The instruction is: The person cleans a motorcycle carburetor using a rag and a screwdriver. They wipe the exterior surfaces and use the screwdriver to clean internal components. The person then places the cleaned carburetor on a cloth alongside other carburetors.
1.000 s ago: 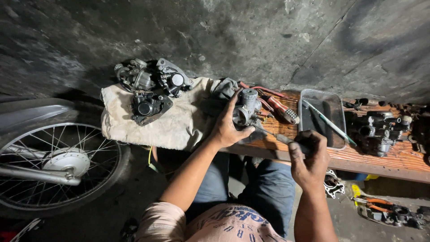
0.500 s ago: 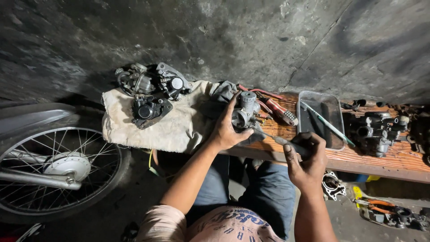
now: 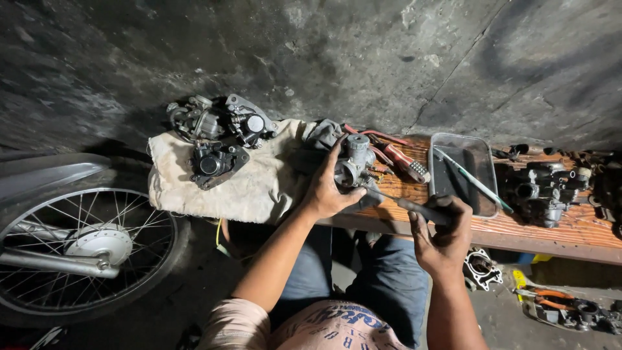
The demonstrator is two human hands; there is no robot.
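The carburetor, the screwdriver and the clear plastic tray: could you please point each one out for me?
carburetor [image 3: 355,162], head view, on its round metal body.
screwdriver [image 3: 424,212], head view, on the dark handle in the right hand.
clear plastic tray [image 3: 487,170], head view, on its right rim.

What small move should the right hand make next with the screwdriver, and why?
Probably turn the screwdriver gently: its tip seems to sit against the carburetor, which the left hand steadies on the bench, and the right hand grips the handle.
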